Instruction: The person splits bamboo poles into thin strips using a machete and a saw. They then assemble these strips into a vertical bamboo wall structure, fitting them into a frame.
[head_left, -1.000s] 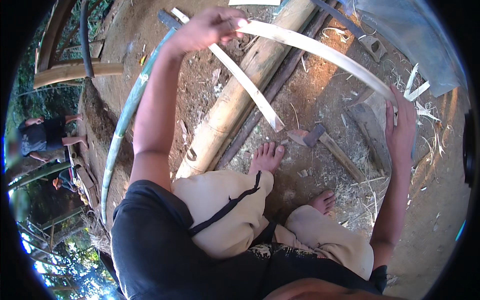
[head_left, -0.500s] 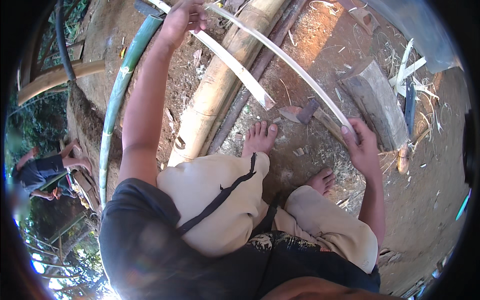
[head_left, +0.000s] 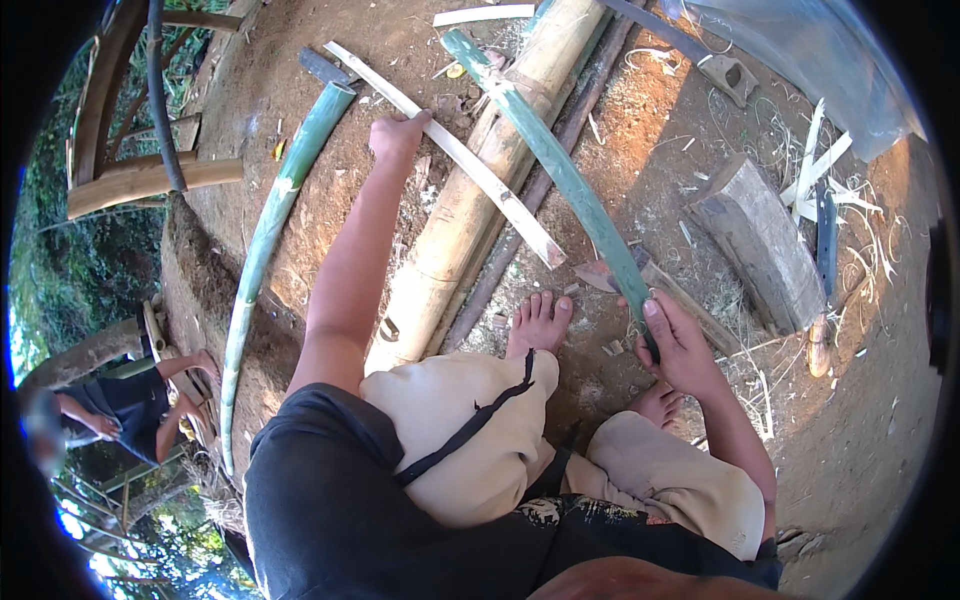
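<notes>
My right hand [head_left: 682,342] is closed round the near end of a long split bamboo strip [head_left: 560,160], whose green skin faces up. The strip slants away to the far left, over a thick bamboo pole. At the far left my left hand [head_left: 398,135] is closed at the edge of a pale bamboo strip [head_left: 480,178]; its fingers are partly hidden. This pale strip crosses the thick tan bamboo pole [head_left: 430,270] on the ground. Below the green strip lies a blade [head_left: 597,275] beside a wooden handle [head_left: 690,308].
A curved green bamboo pole [head_left: 262,245] lies on the left. To the right are a squared wood block [head_left: 765,245], a dark-bladed knife [head_left: 826,235] and pale shavings [head_left: 812,165]. Grey plastic sheeting [head_left: 815,60] is at the far right. Another person [head_left: 125,410] is at the left.
The strip in my right hand has turned from its pale side to its green side, and that hand has come nearer. My left hand has closed at the pale strip.
</notes>
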